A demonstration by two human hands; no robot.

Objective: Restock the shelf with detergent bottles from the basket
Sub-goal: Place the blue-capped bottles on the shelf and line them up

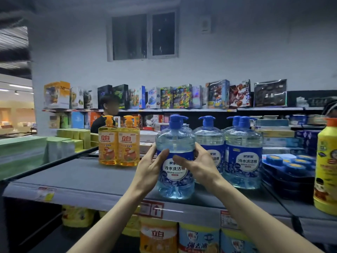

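Two orange pump bottles (pixel 108 143) at ten o'clock; at least four blue detergent bottles (pixel 243 157); one yellow bottle (pixel 326 170) at three o'clock.

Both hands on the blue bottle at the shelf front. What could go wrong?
1. The bottle is at the front edge of the shelf; let go here, it may tip off.
2. The right hand is close beside the next bottle; pushing back could knock it over.
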